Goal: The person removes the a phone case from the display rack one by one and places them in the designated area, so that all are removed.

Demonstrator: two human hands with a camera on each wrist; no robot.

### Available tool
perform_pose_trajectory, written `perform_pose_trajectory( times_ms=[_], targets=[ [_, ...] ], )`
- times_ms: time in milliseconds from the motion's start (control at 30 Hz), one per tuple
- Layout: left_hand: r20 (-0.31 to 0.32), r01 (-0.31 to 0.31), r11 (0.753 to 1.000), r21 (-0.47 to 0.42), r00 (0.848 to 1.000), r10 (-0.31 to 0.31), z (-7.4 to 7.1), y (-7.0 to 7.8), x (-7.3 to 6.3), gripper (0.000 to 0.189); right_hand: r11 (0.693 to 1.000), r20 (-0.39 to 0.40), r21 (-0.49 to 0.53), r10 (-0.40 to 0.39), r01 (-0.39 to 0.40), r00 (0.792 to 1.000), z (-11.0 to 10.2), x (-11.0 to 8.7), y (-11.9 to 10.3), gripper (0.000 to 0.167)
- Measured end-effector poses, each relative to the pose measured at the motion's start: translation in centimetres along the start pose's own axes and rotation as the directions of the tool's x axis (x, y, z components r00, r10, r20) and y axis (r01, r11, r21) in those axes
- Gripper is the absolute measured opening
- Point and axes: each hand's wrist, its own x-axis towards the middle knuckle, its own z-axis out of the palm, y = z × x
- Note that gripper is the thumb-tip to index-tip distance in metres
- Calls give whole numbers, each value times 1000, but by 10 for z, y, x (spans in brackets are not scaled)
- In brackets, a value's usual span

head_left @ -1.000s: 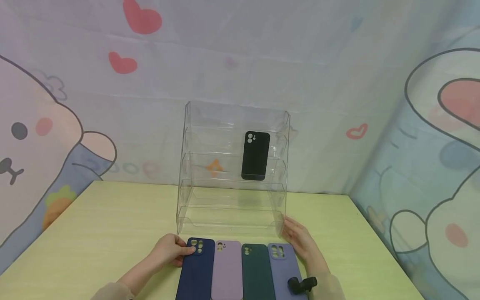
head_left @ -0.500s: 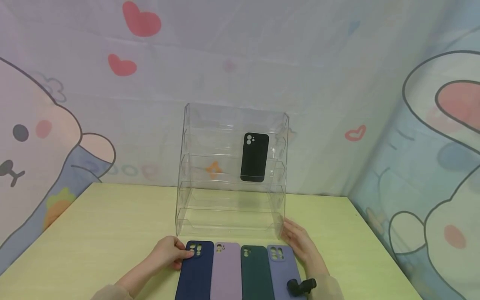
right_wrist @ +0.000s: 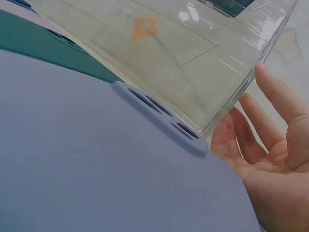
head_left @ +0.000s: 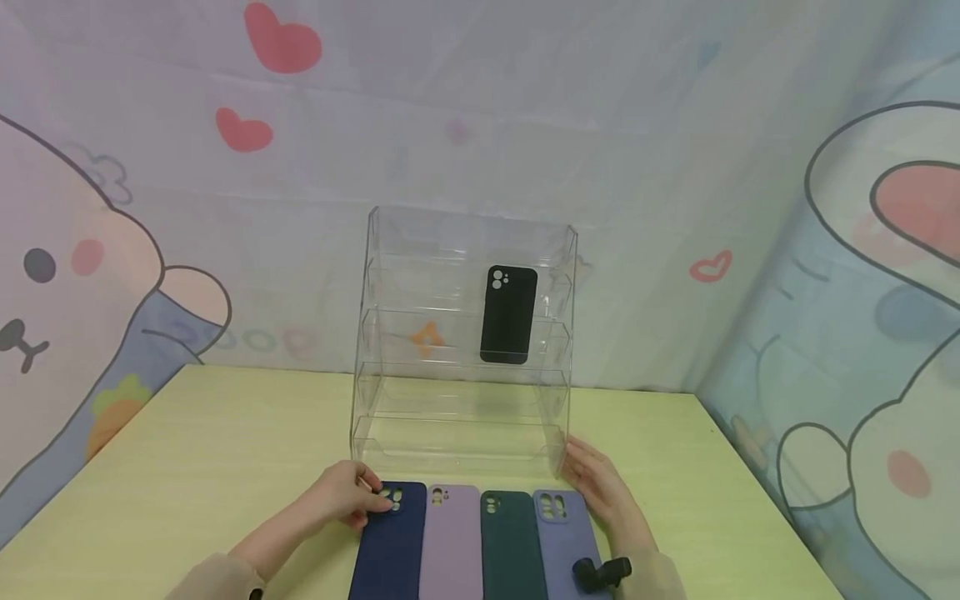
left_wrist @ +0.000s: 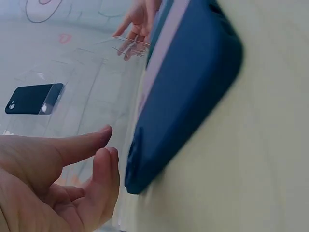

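Observation:
A navy phone case lies leftmost in a row with a pink case, a dark green case and a lavender case. At the navy case's upper left corner is my left hand; the left wrist view shows its thumb and fingers bent loosely, with a small gap to the case. My right hand has its fingers extended at the lower right side of a clear tiered rack, fingertips right at its edge. A black phone case stands in the rack's right part.
The rack stands on a pale yellow table, just behind the row of cases. A printed cloth hangs behind the table. A small black device is worn at my right wrist and overlaps the lavender case in the head view.
My left hand has risen slightly at the navy case's corner, its fingers shifting up and its thumb a little to the right. The right hand stays at the rack's side.

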Motion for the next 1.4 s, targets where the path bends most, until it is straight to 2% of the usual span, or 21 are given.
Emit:
perform_pose_trajectory(
  times_ms=[167, 300, 433, 600, 767, 933, 1100, 1400],
  targets=[
    [104, -51, 999, -20, 993, 53, -7, 11, 4, 39, 1000, -2, -10, 1, -1, 1000, 0, -1, 0, 53],
    [116, -72, 997, 19, 991, 70, -12, 26, 7, 42, 1000, 2, -13, 2, -2, 1000, 0, -1, 0, 53],
    [108, -153, 988, 18, 983, 150, -18, 45, 12, 42, 1000, 2, -13, 1, -1, 1000, 0, -1, -1, 53],
    [40, -269, 962, -41, 962, 271, -28, 68, 21, 44, 1000, -6, -10, -3, 3, 1000, 2, 0, -1, 52],
    [-29, -331, 942, -59, 944, 330, -34, 91, 29, 40, 1000, -4, -11, -7, 7, 1000, 2, 0, -1, 52],
    [-58, -387, 920, -66, 922, 384, -37, 111, 37, 38, 1000, 13, -4, -7, 7, 1000, 0, 0, 0, 53],
    [-108, -416, 899, -140, 909, 404, -37, 132, 49, 40, 1000, 21, -6, -19, 19, 1000, -3, 1, 2, 53],
    [-193, -413, 866, -283, 909, 370, -28, 161, 69, 37, 1000, 34, -6, -14, 14, 999, -4, 2, 2, 53]
  ],
)
